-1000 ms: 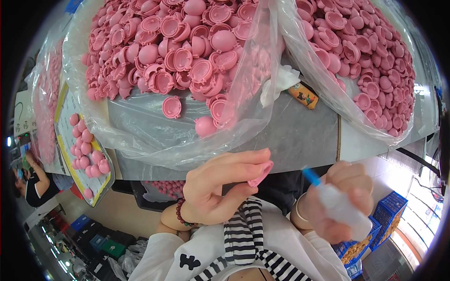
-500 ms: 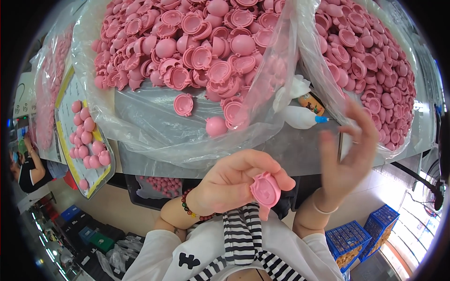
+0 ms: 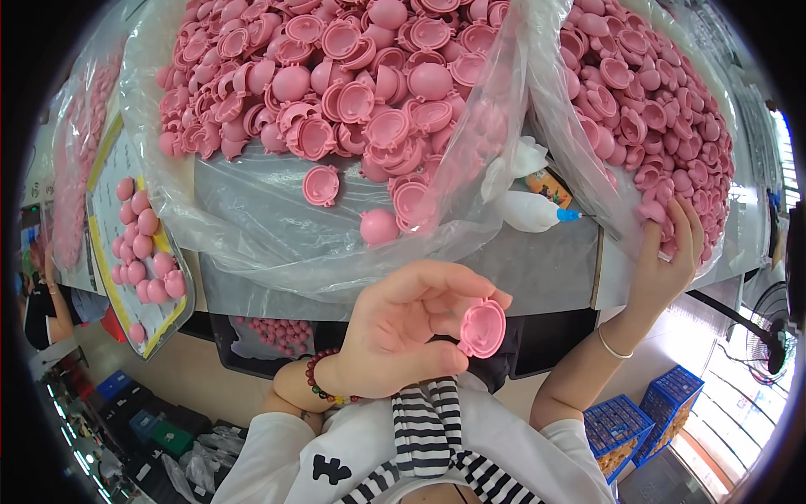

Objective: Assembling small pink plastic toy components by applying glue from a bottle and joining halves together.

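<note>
Between the thumb and fingers of my left hand (image 3: 403,323) is a pink plastic half-shell (image 3: 483,328), its round hollow turned toward me, above my lap. My right hand (image 3: 670,256) reaches into the edge of the right-hand pile of pink shells (image 3: 642,109). Its thumb and fingers close round a pink shell piece (image 3: 653,210) there, partly hidden by the fingers. A larger heap of pink shells (image 3: 336,101) lies ahead on clear plastic sheeting (image 3: 252,193). One loose half-shell (image 3: 321,185) and a closed pink ball (image 3: 379,226) sit at the heap's near side.
A white squeeze bottle with a blue tip (image 3: 533,212) lies between the piles, beside an orange object (image 3: 547,188) and crumpled white material. On the left, a yellow-edged board (image 3: 159,323) carries several pink balls. Blue crates (image 3: 617,428) stand on the floor at right; a box of small pink pieces (image 3: 277,334) sits under the table edge.
My right hand has moved right and forward, from above the table edge to the right-hand pile. My left hand still holds the half-shell, turned so its hollow faces me more.
</note>
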{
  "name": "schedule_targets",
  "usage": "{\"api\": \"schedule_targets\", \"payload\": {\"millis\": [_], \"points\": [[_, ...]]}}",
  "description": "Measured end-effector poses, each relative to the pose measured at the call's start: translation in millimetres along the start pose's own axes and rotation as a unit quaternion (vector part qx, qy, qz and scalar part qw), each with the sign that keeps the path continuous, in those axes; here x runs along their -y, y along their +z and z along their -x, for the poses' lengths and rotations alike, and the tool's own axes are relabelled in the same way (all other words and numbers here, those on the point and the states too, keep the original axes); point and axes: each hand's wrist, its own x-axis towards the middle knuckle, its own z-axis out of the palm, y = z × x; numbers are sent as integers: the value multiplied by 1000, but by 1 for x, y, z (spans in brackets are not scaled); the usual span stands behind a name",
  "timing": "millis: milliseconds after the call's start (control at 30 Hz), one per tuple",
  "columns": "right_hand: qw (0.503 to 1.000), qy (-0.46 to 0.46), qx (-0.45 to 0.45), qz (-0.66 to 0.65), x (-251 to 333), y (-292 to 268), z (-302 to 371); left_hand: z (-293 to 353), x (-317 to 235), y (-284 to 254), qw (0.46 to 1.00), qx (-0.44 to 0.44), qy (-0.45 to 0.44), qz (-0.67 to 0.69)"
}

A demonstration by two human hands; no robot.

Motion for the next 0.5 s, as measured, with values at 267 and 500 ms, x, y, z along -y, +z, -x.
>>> {"api": "schedule_targets", "payload": {"millis": [267, 500], "points": [[995, 54, -5, -83, 15, -3, 4, -3, -4, 1, 968, 25, -160, 190], [952, -10, 213, -221, 74, -4, 43, -1, 1, -5, 940, 37, -198, 275]]}}
